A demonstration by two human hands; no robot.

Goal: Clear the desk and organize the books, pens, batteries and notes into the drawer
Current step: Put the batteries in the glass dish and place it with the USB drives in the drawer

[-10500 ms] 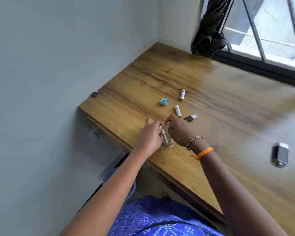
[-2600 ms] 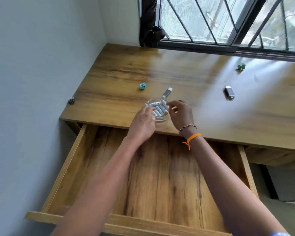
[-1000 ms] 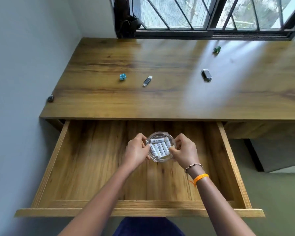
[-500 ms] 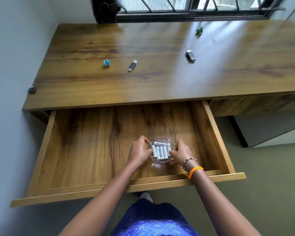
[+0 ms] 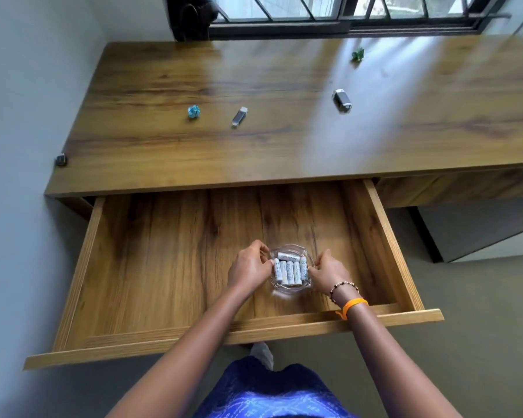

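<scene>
A: Clear glass is what the dish [image 5: 291, 288] is made of; white batteries [image 5: 289, 270] are held in it, and it is placed on the floor of the open drawer [image 5: 163, 267], right of centre.

B: How is it gripped?

A: The rim is pinched by the curled fingers of the left hand [image 5: 249, 267] and the right hand [image 5: 328, 271].

B: And the desk [image 5: 284, 152]?

A: A blue crumpled note [image 5: 194, 111], what may be a USB stick [image 5: 239, 116] and a green scrap [image 5: 358, 54] are left there.
</scene>
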